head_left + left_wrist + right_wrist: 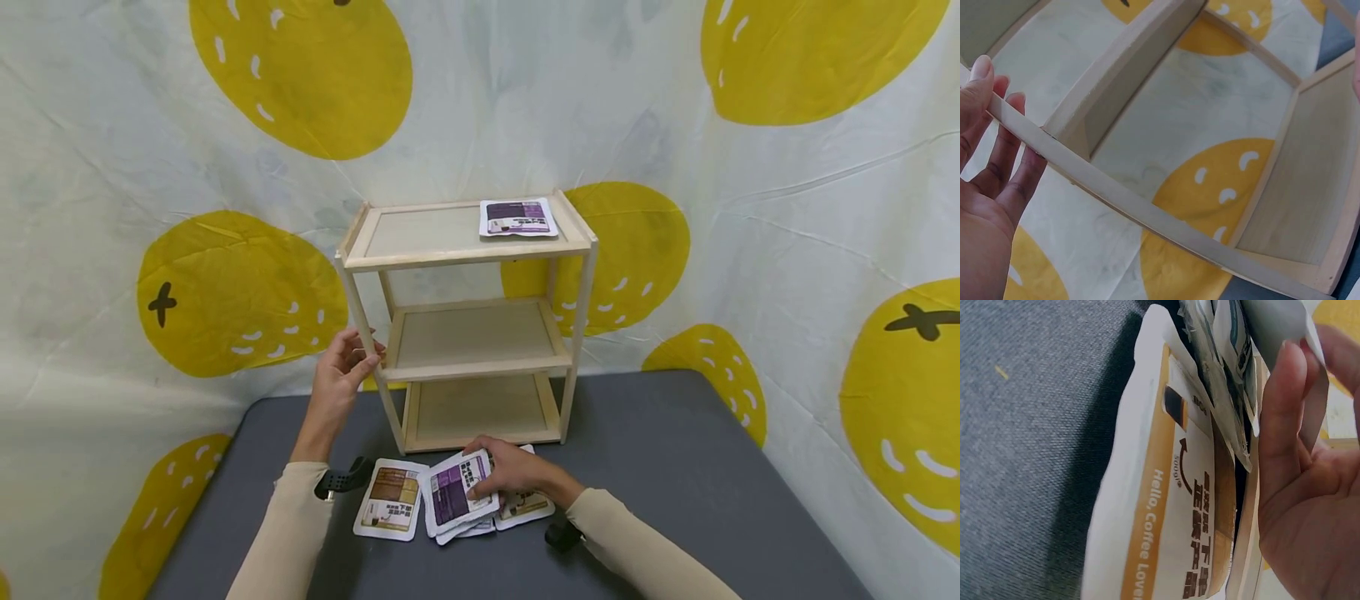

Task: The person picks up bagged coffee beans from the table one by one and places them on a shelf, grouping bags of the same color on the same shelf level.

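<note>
A small three-tier wooden shelf (480, 367) stands on the dark surface. My left hand (345, 367) holds its left front post (1147, 209), thumb on one side and fingers on the other, near the middle tier. Just before the shelf, my right hand (517, 468) pinches a white-and-purple packet (448, 498) by its right edge, over a small pile. In the right wrist view, thumb and finger meet on the held packet's pale back (1279, 331). A brown-and-white coffee packet (1147, 487) lies under the pile's right side. Another brown packet (390, 500) lies to the left.
On the shelf's top tier (420, 229), a purple packet (517, 218) lies flat at the right. A cloth with large yellow fruit prints (247, 292) hangs behind the grey padded surface (675, 475). Each wrist wears a dark strap (347, 478).
</note>
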A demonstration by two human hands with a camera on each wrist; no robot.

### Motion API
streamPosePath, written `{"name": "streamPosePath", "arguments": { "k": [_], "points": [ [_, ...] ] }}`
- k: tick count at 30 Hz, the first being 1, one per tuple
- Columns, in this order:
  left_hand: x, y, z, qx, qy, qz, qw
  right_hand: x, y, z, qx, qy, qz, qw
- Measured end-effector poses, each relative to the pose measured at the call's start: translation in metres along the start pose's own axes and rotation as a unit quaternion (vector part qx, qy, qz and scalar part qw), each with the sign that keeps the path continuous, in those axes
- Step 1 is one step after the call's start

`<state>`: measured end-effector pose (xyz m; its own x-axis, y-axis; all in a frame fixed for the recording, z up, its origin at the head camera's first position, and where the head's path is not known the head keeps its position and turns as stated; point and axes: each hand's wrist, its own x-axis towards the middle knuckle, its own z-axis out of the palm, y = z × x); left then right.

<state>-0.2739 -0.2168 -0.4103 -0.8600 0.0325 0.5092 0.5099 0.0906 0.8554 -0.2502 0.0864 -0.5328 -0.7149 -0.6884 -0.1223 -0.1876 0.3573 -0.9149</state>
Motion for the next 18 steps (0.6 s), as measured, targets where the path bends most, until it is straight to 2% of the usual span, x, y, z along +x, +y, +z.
{"name": "streamPosePath", "arguments": {
  "k": [3, 8, 10, 14, 18],
  "points": [
    [-0.0002, 0.0001, 0.0003, -0.005, 0.000, -0.002, 1.0000, -0.0005, 0.0035, 0.0009, 0.012, 0.015, 0.009, 1.000],
    [-0.0009, 0.0003, 0.0006, -0.004, 0.004, -0.005, 1.0000, -0.0017, 0.0058, -0.0009, -0.038, 0.046, -0.002, 0.998],
    [-0.0012, 0.0005, 0.0007, -0.003, 0.004, -0.004, 1.0000, -0.0025, 0.0053, -0.0025, -0.040, 0.046, -0.009, 0.998],
    [-0.0011, 0.0005, 0.0008, -0.010, 0.001, -0.003, 0.9999, -0.0042, 0.0039, -0.0056, 0.008, 0.018, -0.016, 1.000],
    [-0.0008, 0.0007, 0.0010, -0.011, 0.000, -0.002, 0.9999, -0.0050, 0.0040, -0.0073, 0.061, -0.035, -0.025, 0.997]
  ]
}}
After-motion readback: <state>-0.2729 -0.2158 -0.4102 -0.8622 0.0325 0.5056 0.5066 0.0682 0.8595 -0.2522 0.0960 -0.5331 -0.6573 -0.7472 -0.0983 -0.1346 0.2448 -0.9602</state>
